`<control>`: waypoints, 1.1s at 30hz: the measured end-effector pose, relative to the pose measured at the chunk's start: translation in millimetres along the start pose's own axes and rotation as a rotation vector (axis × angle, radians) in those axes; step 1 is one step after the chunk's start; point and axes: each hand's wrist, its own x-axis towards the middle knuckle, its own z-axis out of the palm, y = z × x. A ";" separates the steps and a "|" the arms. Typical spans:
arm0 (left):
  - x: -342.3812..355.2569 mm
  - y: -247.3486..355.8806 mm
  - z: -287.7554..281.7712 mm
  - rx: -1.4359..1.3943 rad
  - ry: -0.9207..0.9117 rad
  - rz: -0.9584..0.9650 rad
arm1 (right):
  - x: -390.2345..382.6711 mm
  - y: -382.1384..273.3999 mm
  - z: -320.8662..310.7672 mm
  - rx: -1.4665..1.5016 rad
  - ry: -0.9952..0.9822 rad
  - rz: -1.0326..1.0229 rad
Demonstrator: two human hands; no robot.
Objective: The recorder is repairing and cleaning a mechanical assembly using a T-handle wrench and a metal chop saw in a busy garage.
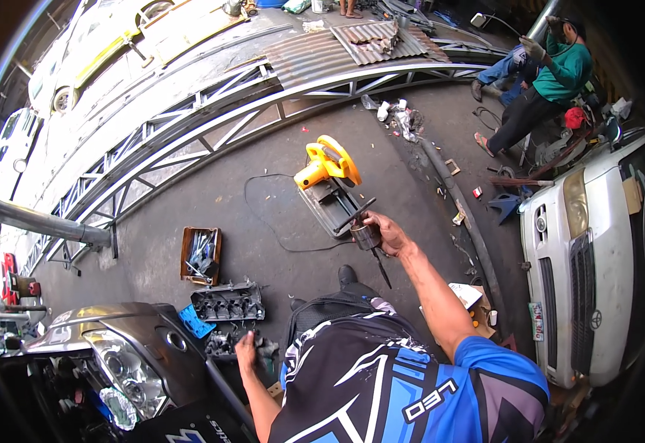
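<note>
My right hand point(389, 235) is closed around a dark metal cylinder point(366, 235) with a thin shaft point(382, 269) hanging below it. A dark rod point(356, 214) crosses above the cylinder; its connection to the cylinder is unclear. Just beyond stands a yellow cut-off saw point(326, 164) on its metal base, on the floor. My left hand point(245, 350) hangs low beside dark engine parts point(222, 342); its fingers are mostly hidden, so its grip does not show. Farther from it lies a grey engine cover point(227, 303) with a row of round recesses.
A wooden box of tools point(200, 255) and a blue tray point(196, 322) lie on the left. A long steel truss point(219, 136) spans the far side. On the right are a white van point(584, 266) and a seated person in green point(566, 77). A dark car front point(127, 362) fills the lower left.
</note>
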 end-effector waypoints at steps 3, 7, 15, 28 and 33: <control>16.7 133.5 14.6 -0.007 -0.138 0.140 | 3.5 -3.5 10.6 0.115 0.088 -0.027; -2.9 300.5 56.8 0.134 -0.288 0.366 | 17.6 -15.2 47.6 0.307 0.057 -0.095; -10.9 377.4 136.7 0.393 -0.281 0.571 | 33.9 -24.7 110.1 0.293 0.013 -0.305; -15.3 360.9 114.2 0.461 -0.121 0.626 | 17.0 -34.2 128.4 0.211 -0.239 -0.184; -24.4 363.4 107.1 0.341 -0.177 0.551 | 22.4 -21.8 127.3 0.155 -0.220 -0.196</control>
